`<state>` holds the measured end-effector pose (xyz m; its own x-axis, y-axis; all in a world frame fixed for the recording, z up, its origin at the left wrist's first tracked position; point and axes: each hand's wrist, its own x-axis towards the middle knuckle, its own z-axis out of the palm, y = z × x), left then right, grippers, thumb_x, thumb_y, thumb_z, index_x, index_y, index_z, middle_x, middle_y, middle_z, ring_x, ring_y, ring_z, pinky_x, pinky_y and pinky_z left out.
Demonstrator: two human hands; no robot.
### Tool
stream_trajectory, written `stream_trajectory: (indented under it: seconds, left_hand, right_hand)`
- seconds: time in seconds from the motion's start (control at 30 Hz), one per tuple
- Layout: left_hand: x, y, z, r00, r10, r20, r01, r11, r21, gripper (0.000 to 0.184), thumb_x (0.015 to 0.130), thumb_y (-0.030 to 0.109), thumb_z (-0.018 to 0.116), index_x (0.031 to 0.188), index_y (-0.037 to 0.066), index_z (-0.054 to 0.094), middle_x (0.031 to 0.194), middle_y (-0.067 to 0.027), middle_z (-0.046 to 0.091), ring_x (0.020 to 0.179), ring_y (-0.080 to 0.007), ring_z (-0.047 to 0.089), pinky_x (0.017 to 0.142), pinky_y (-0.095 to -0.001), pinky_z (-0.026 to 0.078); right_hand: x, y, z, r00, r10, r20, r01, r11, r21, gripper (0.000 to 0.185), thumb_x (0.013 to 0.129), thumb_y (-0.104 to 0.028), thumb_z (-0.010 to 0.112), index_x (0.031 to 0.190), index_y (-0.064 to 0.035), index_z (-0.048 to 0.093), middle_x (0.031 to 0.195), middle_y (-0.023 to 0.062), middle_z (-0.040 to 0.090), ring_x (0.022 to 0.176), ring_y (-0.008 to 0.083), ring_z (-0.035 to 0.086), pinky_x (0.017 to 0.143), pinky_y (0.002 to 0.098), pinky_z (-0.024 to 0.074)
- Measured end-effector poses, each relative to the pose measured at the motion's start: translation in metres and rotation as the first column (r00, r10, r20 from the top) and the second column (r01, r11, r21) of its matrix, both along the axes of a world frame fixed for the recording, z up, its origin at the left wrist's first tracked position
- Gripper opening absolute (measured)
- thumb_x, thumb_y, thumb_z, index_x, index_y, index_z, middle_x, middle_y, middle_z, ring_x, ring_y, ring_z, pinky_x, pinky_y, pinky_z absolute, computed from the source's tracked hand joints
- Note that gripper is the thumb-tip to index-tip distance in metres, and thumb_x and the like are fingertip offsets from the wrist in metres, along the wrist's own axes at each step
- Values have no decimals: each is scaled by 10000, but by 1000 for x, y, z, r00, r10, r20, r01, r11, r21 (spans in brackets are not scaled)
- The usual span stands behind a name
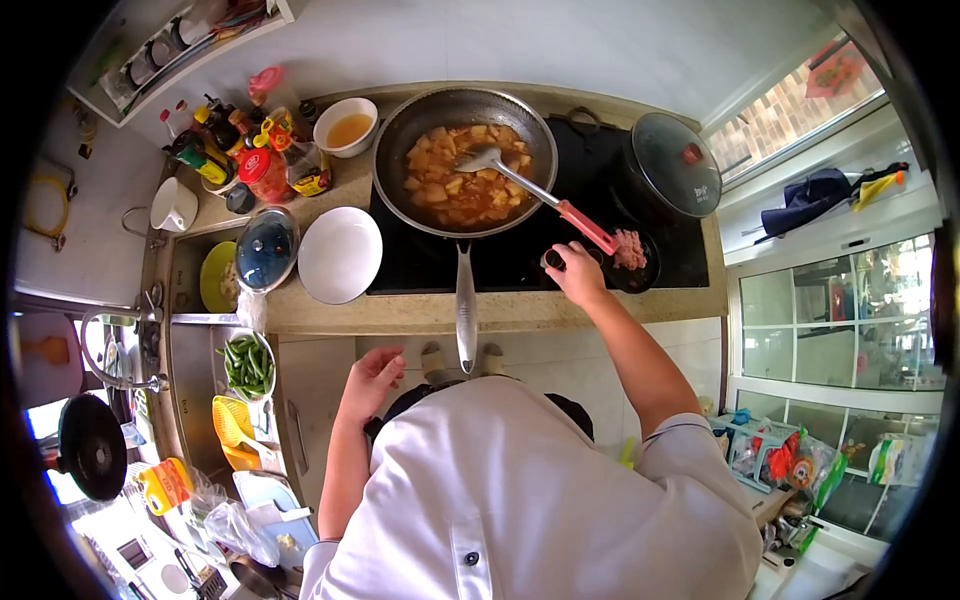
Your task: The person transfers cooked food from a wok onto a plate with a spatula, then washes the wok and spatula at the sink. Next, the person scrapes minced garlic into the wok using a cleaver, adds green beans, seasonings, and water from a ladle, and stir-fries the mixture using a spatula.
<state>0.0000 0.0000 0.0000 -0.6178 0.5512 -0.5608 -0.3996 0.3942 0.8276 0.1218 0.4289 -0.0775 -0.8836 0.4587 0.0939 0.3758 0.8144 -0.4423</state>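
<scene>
Your right hand (pixel 577 275) is pinching a small, round dark knob (pixel 553 259) at the cooktop's (pixel 420 268) glossy black front edge, so it sits right between your fingertips. Your left hand (pixel 373 378), loosely curled and holding nothing, hangs near the long metal handle (pixel 465 315) of the round, deep pan (pixel 395 165) of glistening, saucy chunks (pixel 445 190).

Ref wok (pixel 420 115) | right: pot (pixel 632 190), inside hidden by lid (pixel 668 175) | lower right: round thing (pixel 552 259) partly covered by right hand (pixel 580 275), unidentifiable | left: bottles (pixel 200 157), labels too small to read | below: shirt (pixel 540 480) cut by bottom edge
</scene>
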Motion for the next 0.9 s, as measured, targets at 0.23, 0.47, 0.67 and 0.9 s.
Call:
stream_trajectory:
  seconds: [0.23,0.47,0.67,0.9]
  left_hand:
    - [7,12,-5,1000,-3,4,3,999,33,417,961,289,677,1254,-3,625,987,-66,681,850,-143,632,733,-291,519]
    - [6,9,-3,1000,1,5,-1,999,32,419,962,289,674,1251,-10,619,982,-65,680,849,-144,632,735,-291,520]
    - [4,7,-4,1000,3,5,-3,1000,25,413,963,288,673,1245,-9,619,982,-59,678,852,-144,631,734,-291,519]
    - [3,6,0,1000,15,14,-15,1000,18,421,960,287,678,1253,-8,616,991,-63,679,855,-143,626,742,-292,513]
  right_hand:
    - [4,10,5,997,-77,19,76,996,57,441,728,-239,830,1094,-73,647,999,132,628,919,361,645,797,423,540]
    - [3,11,23,992,14,123,-14,1000,-1,582,755,-303,814,1247,-57,625,1149,149,580,1062,341,613,867,433,530]
    - [-4,5,20,988,-44,150,41,999,21,562,743,-319,827,1204,-51,650,1142,152,584,1050,347,618,861,438,529]
    - [-4,6,20,989,40,139,-45,999,30,544,766,-380,804,1169,-44,660,1186,166,590,1031,358,634,858,446,537]
